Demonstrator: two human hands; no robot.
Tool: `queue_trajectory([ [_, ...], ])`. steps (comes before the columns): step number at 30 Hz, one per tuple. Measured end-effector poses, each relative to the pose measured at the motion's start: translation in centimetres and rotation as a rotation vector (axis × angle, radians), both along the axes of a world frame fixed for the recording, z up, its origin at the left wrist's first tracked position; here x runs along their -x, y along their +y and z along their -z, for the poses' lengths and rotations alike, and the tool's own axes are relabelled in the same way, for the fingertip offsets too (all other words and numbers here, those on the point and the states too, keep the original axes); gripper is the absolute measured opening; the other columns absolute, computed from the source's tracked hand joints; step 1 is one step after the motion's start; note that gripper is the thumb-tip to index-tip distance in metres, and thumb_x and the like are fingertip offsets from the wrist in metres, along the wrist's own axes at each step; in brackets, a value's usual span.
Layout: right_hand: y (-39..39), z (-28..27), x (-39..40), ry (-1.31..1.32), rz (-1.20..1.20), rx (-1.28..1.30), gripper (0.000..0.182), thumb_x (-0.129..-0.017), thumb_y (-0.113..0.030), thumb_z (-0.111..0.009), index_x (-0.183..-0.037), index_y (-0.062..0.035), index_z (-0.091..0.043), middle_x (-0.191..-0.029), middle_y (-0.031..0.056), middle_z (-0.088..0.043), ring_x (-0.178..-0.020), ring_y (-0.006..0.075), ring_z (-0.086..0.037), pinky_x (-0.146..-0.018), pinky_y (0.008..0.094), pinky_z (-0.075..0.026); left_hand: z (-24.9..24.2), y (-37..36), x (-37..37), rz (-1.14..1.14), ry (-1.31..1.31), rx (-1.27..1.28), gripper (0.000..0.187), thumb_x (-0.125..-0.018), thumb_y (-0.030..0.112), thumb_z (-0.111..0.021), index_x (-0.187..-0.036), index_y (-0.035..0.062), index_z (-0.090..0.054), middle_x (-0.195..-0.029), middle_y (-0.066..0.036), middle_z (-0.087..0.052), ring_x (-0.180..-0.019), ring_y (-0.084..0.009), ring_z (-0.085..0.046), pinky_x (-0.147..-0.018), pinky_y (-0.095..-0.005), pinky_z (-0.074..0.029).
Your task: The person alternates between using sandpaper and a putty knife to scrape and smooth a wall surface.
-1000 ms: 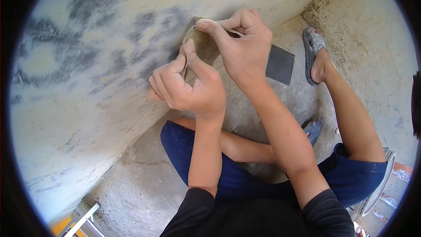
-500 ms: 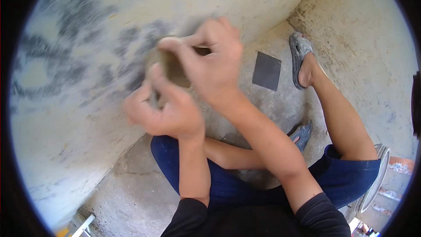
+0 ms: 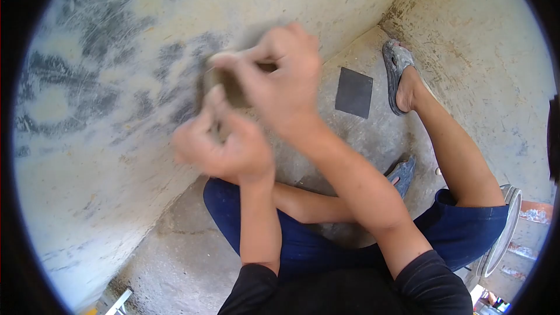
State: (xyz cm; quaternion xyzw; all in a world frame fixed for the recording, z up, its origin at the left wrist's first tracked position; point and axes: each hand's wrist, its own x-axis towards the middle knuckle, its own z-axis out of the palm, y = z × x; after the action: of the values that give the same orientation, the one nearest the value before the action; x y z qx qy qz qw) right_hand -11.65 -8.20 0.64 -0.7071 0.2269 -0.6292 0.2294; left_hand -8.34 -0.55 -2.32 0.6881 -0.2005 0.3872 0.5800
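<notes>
A bent, olive-brown piece of sandpaper [image 3: 234, 91] is pinched between my two hands close to the wall [image 3: 140, 99], blurred by motion. My left hand [image 3: 227, 146] grips its lower edge between thumb and fingers. Higher up and to the right, my right hand [image 3: 289, 79] has thumb and fingers closed on the top edge. Dark grey, scratched patches cover the pale wall to the left of the sheet. Whether the sheet touches the wall cannot be made out, as my hands hide part of it.
A dark square sheet [image 3: 354, 93] lies on the concrete floor [image 3: 192, 251], near my foot in a grey clog [image 3: 399, 76]. My bent legs take up the lower middle. A round pale bucket rim [image 3: 506, 230] shows at the right, and a second wall [image 3: 490, 52] rises beyond my foot.
My left hand and the lower edge of the sandpaper have shifted slightly right. My right hand stays almost in place, and both hands keep their grip.
</notes>
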Motion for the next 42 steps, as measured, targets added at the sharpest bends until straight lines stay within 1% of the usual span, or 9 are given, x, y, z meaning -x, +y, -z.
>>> queue_trajectory([
  [1,-0.6,0.5,0.9,0.007,-0.004,0.003,0.034,-0.067,-0.014,-0.092,-0.059,-0.0106,-0.059,-0.06,-0.0002,-0.054,-0.064,0.0187,-0.048,-0.063,0.035,-0.037,0.1,-0.3,0.1,0.002,-0.164,-0.195,0.024,-0.088,0.015,-0.083,-0.076,0.0101,-0.063,-0.071,-0.001,-0.056,-0.072,-0.0217,-0.055,-0.071,-0.0393,-0.037],
  [5,-0.4,0.3,1.2,0.071,-0.037,-0.285,0.031,-0.067,-0.016,-0.089,-0.062,-0.0114,-0.059,-0.069,0.0007,-0.059,-0.073,0.0234,-0.052,-0.078,0.0403,-0.034,0.0,-0.1,0.0,-0.003,-0.135,-0.191,0.02,-0.089,0.015,-0.081,-0.077,0.0101,-0.066,-0.07,-0.001,-0.056,-0.071,-0.0233,-0.055,-0.072,-0.0403,-0.037],
  [7,1.6,0.2,-0.9,-0.003,-0.033,0.073,0.034,-0.066,-0.015,-0.092,-0.06,-0.0114,-0.059,-0.063,0.0012,-0.054,-0.066,0.0202,-0.048,-0.067,0.0359,-0.035,0.5,1.4,-0.4,-0.011,-0.068,-0.126,0.02,-0.091,0.015,-0.079,-0.078,0.0093,-0.065,-0.072,-0.003,-0.056,-0.071,-0.024,-0.054,-0.073,-0.0409,-0.038],
  [9,3.2,0.5,-1.4,-0.015,-0.106,0.079,0.034,-0.065,-0.016,-0.092,-0.061,-0.0126,-0.058,-0.065,0.0012,-0.053,-0.066,0.0203,-0.047,-0.069,0.0368,-0.032,2.1,2.6,-0.7,0.028,0.225,0.325,0.021,-0.092,0.015,-0.079,-0.079,0.0094,-0.063,-0.072,-0.004,-0.055,-0.071,-0.025,-0.053,-0.074,-0.041,-0.038],
  [13,1.7,3.9,0.4,0.139,-0.054,0.137,0.036,-0.063,-0.014,-0.092,-0.06,-0.0125,-0.057,-0.063,0.0014,-0.049,-0.065,0.021,-0.046,-0.068,0.0373,-0.03,4.6,2.8,0.4,0.0,-0.074,-0.31,0.026,-0.095,0.016,-0.075,-0.081,0.006,-0.056,-0.077,-0.008,-0.053,-0.072,-0.0274,-0.052,-0.069,-0.041,-0.04],
  [16,1.0,4.9,1.1,0.138,0.017,-0.136,0.034,-0.067,-0.015,-0.085,-0.062,-0.0113,-0.051,-0.067,0.0036,-0.052,-0.071,0.0241,-0.049,-0.072,0.0409,-0.03,4.9,1.2,1.3,0.04,-0.028,-0.298,0.028,-0.096,0.017,-0.074,-0.08,0.0047,-0.054,-0.078,-0.011,-0.052,-0.072,-0.0283,-0.052,-0.067,-0.0411,-0.041],
  [23,4.8,3.4,-1.8,0.108,-0.084,0.249,0.036,-0.064,-0.014,-0.091,-0.062,-0.0133,-0.054,-0.062,0.001,-0.046,-0.065,0.022,-0.046,-0.071,0.0372,-0.031,7.4,4.5,-1.5,-0.033,0.244,0.05,0.031,-0.098,0.017,-0.072,-0.089,0.0027,-0.046,-0.083,-0.012,-0.048,-0.076,-0.029,-0.051,-0.073,-0.0423,-0.043],
  [30,1.1,7.4,2.2,0.325,0.07,0.141,0.033,-0.065,-0.017,-0.09,-0.066,-0.0114,-0.058,-0.068,0.0043,-0.054,-0.07,0.0245,-0.051,-0.07,0.0402,-0.034,5.0,4.1,0.6,0.187,0.341,-0.447,0.027,-0.09,0.02,-0.079,-0.081,0.0083,-0.056,-0.077,-0.004,-0.057,-0.075,-0.0256,-0.054,-0.084,-0.0388,-0.037],
  [42,3.1,6.6,2.1,0.332,-0.258,0.265,0.027,-0.065,-0.007,-0.088,-0.077,-0.0084,-0.063,-0.08,0.0051,-0.062,-0.075,0.0261,-0.056,-0.067,0.0381,-0.039,6.2,7.7,0.1,0.018,0.238,-0.271,0.02,-0.079,0.018,-0.088,-0.092,0.0153,-0.072,-0.089,0.004,-0.066,-0.086,-0.0194,-0.06,-0.087,-0.0359,-0.036],
])
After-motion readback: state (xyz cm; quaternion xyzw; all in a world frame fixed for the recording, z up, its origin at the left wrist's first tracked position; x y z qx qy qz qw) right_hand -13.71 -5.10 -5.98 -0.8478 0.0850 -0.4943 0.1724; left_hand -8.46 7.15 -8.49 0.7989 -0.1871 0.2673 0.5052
